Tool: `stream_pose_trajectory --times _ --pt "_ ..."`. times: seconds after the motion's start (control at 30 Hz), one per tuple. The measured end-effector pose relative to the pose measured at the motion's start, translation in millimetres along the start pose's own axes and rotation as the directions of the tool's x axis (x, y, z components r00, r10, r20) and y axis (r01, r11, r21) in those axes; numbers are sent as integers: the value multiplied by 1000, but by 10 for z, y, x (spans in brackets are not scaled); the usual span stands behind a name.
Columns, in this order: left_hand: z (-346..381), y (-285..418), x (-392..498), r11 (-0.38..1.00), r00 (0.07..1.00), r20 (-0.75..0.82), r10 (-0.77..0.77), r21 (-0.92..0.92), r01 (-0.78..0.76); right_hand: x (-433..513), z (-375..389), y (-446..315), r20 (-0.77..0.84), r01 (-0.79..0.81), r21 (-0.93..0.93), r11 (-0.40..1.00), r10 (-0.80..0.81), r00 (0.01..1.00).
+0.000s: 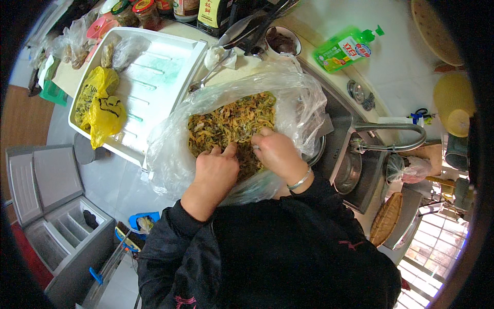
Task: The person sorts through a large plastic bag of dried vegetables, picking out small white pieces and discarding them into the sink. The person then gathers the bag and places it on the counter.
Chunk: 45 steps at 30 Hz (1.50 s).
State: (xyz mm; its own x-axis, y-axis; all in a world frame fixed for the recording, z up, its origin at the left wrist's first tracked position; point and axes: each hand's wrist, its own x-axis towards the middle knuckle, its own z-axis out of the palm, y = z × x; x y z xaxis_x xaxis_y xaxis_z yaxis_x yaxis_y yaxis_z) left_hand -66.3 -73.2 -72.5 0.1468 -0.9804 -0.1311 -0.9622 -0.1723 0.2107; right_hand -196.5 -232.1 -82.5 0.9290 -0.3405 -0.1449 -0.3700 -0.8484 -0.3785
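A large clear plastic bag (170, 143) lies spread on the counter's edge, its mouth wide around a mass of shredded yellow-green vegetable (235, 116). The fingertips of my left hand (218, 166) press into the near left part of the shreds; whether they grip any cannot be told. My right hand (276, 150), with a silver bracelet on its wrist, is at the right side of the shreds, fingers curled inward and their tips partly hidden. The two hands are apart. The rim of a metal basin (321, 148) shows beside the bag at the right.
Left of the bag stands a white drawer-like tray (177, 48) with a yellow plastic bag (106, 112) in it. A sink with a curved faucet (401, 126) is at the right. Behind are a bowl (283, 40), a green soap bottle (343, 50) and jars (146, 11). An open chest freezer (65, 235) stands lower left.
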Motion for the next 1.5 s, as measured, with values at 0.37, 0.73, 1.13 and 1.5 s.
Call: stream_pose_trajectory --times 0.37,0.73,1.13,1.5 --pt "-67 -20 -203 975 998 -64 26 -217 -39 -396 -519 -208 -463 12 309 951 140 875" --pt "-203 -40 -362 993 995 53 82 -95 -77 -113 -868 -323 -495 122 149 981 -33 868" --pt "-218 -46 -388 997 1000 -20 9 -72 -10 892 48 -709 -168 209 222 952 -174 970" --pt "-286 -24 -161 377 855 -226 -467 -925 -39 147 -445 -525 -189 80 594 801 43 981"
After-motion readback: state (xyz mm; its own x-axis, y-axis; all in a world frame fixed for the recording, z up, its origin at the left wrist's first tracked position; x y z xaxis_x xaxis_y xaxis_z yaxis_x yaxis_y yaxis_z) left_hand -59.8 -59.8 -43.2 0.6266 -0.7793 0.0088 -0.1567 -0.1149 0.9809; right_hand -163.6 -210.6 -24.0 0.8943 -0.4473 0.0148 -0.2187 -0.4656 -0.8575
